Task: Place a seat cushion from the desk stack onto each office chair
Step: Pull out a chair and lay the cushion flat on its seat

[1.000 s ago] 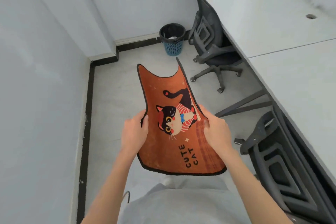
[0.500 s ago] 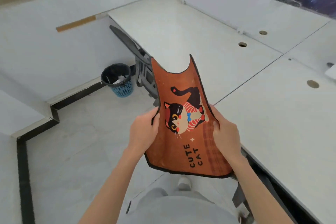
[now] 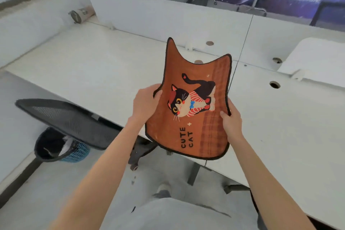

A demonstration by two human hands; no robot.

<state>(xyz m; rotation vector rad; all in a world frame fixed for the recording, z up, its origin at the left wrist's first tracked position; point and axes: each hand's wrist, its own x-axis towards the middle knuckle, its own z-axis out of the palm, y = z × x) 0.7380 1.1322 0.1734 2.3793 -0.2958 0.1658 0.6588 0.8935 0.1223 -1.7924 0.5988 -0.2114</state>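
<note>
Thin orange seat cushion with black trim and cartoon cat print [image 3: 194, 102] held up in air over white desk top [image 3: 97, 65], lettering "CUTE CAT" near lower edge. Left hand [image 3: 146, 101] clamped on cushion's left edge, thumb on printed face. Right hand [image 3: 230, 120] clamped on right edge (fingers behind fabric, hidden). Two far corners of cushion curled upward. Black mesh office chair [image 3: 69, 119] pushed against desk at left, below cushion level. Blue plastic waste basket with black liner [image 3: 61, 148] on floor just beside chair.
</note>
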